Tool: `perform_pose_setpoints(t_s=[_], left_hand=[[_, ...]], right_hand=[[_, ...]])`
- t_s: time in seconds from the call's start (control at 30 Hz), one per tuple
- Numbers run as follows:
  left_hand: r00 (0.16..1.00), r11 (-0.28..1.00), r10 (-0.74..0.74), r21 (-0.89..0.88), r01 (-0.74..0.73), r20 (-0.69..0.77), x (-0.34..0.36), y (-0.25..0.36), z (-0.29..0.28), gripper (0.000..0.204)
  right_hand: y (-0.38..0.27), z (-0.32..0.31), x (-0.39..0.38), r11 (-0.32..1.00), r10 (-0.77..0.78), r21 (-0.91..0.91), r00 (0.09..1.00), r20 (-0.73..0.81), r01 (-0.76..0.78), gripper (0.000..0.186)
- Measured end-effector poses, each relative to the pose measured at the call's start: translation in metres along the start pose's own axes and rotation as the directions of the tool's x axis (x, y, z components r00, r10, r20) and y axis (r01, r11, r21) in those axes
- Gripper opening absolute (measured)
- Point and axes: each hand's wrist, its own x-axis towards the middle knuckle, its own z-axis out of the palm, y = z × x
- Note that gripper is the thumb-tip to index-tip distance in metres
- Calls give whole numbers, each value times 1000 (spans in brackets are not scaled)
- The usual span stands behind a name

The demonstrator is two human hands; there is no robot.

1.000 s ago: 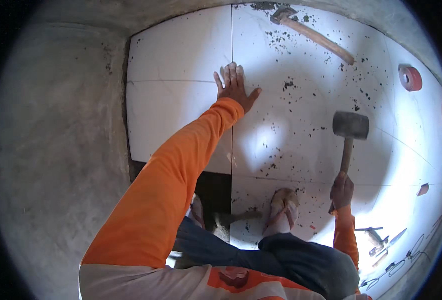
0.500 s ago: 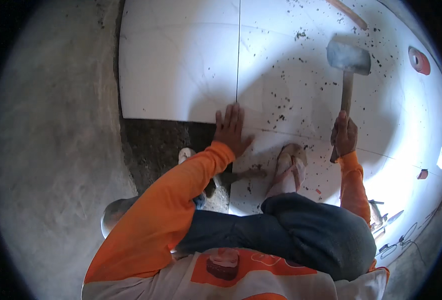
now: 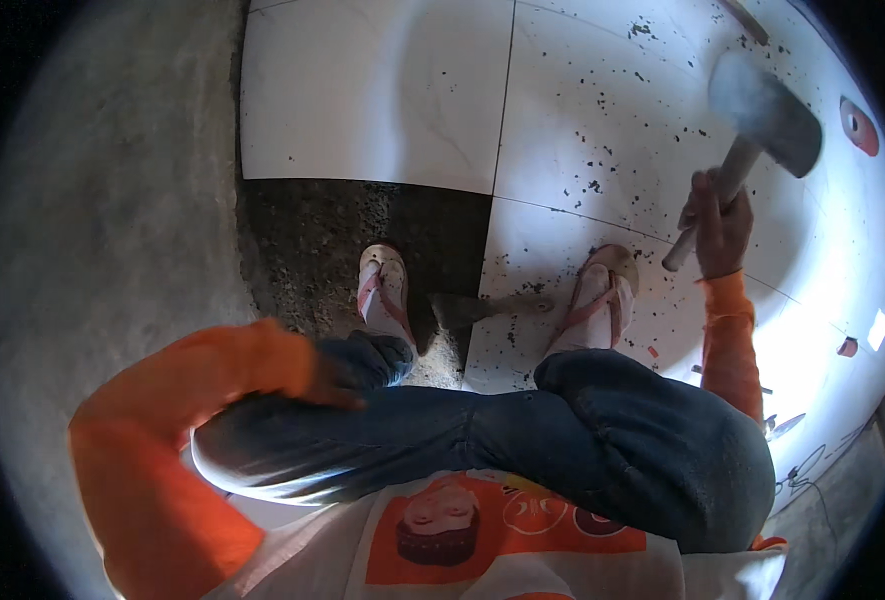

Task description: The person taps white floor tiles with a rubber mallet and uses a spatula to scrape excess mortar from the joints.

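White tiles (image 3: 363,100), strewn with dark crumbs on the right, bordered a patch of dark ground (image 3: 293,225), with grey concrete (image 3: 113,200) along the left. Over the right-hand tiles, the right hand (image 3: 720,225) was closed round the handle of the mallet (image 3: 763,115), whose head pointed away from the body, near a red roll (image 3: 860,126). Blurred, the left hand (image 3: 335,388) was by the jeans (image 3: 503,420), its grip impossible to tell, while a bladed tool (image 3: 453,311) lay between the feet (image 3: 608,285).

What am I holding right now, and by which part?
Your right hand grips a mallet around the middle of its handle, below the head. Nothing shows in your left hand, but it's blurred.
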Motion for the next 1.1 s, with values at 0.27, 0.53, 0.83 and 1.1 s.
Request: perform_pose_setpoints(t_s=[0.27, 0.53, 0.83, 1.1], left_hand=[[712, 980, -13, -150, -130, -702, -177, -61, -8, 51], [-236, 917, -392, -357, -177, -889, -40, -278, -247, 67], [-518, 901, -393, -431, -51, -760, -5, -281, -300, 73], [-498, 756, -649, -558, -342, -575, -7, -295, -291, 75]], right_hand=[[-77, 36, 36, 945, 272, -244, 936, 223, -217, 23], [-236, 140, 98, 884, 454, -370, 720, 525, -288, 24], [-200, 287, 68, 743, 23, -640, 950, 313, 193, 29], [-230, 350, 53, 757, 611, -497, 730, 306, -424, 31]])
